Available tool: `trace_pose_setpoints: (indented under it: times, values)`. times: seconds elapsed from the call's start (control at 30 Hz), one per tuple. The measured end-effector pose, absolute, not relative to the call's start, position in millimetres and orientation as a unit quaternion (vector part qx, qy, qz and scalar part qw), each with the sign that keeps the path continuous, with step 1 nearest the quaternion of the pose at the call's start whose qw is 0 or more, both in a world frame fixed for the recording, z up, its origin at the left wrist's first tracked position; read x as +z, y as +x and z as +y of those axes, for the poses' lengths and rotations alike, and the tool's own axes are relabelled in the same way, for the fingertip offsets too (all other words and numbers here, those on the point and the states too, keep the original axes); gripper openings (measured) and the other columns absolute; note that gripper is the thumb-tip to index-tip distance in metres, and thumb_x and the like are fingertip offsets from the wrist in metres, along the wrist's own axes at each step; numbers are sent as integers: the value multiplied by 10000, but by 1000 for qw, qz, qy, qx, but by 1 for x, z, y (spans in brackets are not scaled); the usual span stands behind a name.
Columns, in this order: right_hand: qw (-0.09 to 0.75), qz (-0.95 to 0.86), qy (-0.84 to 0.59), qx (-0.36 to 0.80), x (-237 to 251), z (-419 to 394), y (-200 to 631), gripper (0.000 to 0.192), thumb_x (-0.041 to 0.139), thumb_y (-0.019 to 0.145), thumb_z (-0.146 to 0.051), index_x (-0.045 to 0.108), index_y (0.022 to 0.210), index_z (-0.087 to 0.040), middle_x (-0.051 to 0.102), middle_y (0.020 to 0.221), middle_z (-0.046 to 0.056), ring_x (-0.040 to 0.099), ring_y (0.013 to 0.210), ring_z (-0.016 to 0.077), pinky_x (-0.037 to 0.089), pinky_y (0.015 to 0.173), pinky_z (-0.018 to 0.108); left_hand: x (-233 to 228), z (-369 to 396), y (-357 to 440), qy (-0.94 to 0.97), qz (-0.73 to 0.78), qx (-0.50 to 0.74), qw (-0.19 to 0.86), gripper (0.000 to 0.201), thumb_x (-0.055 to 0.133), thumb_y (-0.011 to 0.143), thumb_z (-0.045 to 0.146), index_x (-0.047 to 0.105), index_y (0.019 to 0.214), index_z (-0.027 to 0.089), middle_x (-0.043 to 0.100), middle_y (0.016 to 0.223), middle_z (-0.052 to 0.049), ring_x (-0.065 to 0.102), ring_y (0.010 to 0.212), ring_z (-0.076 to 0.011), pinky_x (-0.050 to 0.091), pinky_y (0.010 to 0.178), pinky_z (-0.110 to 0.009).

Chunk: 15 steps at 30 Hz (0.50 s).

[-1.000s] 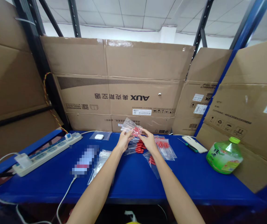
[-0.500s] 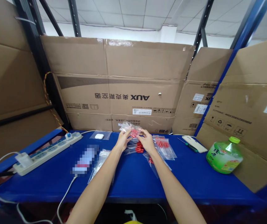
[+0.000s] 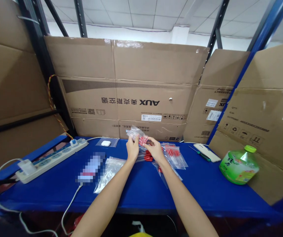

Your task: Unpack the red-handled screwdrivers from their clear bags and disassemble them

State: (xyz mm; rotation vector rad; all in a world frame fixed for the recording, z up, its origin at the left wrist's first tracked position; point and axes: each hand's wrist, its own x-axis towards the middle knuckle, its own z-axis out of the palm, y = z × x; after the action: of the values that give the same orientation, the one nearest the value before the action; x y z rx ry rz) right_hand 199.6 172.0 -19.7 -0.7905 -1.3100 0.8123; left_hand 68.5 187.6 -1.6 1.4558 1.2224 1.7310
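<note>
Both my hands hold up one small clear plastic bag [image 3: 137, 135] with red pieces inside, a little above the blue table [image 3: 141, 191]. My left hand [image 3: 132, 148] pinches its left side and my right hand [image 3: 154, 149] pinches its right side. Under my hands lie loose red pieces [image 3: 147, 157]. More clear bags with red pieces [image 3: 173, 154] lie just to the right. A stack of empty clear bags [image 3: 109, 168] lies left of my left forearm.
A white power strip [image 3: 49, 160] with cables lies at the left. A small white case [image 3: 105, 143] sits on a bag at the back. A white flat device [image 3: 206, 152], a screwdriver [image 3: 200, 153] and a green bottle [image 3: 239, 165] are at the right. Cardboard boxes [image 3: 131, 89] wall the back and sides.
My hands have drawn a little closer together on the bag, and the bag has dipped slightly and tilted. The view has shifted a little.
</note>
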Motion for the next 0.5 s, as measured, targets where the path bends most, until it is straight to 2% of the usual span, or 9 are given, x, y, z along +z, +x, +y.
trace_pose_setpoints:
  times: [0.1,0.27,0.4,0.5]
  values:
    - [639,-578,-342,374,-18,169,196,401,805,696,-340,722,1067,-210,737,1086,52,706,928,209,579,877,358,0,184,69,534,459,654,278,348,593,906,528,643,949,186,704,824,-38,632,752,-189,449,689,-261]
    - [632,-573,-336,399,-12,164,197,362,778,721,-307,718,1063,-206,750,1056,43,719,913,219,567,908,383,-5,188,77,522,387,639,411,469,596,876,628,571,1056,196,547,584,58,505,478,-125,411,505,-239]
    - [662,-551,-341,376,-9,163,202,374,786,706,-292,712,1061,-203,749,1060,49,707,936,217,552,917,374,-11,193,82,530,333,617,478,527,621,836,675,549,1038,193,562,624,46,532,496,-117,440,491,-232]
    - [681,-544,-331,362,-7,163,206,330,791,705,-300,710,1009,-200,746,1023,44,688,935,210,537,913,359,-13,197,83,531,313,608,500,549,561,842,727,558,922,184,595,663,8,552,528,-124,453,483,-232]
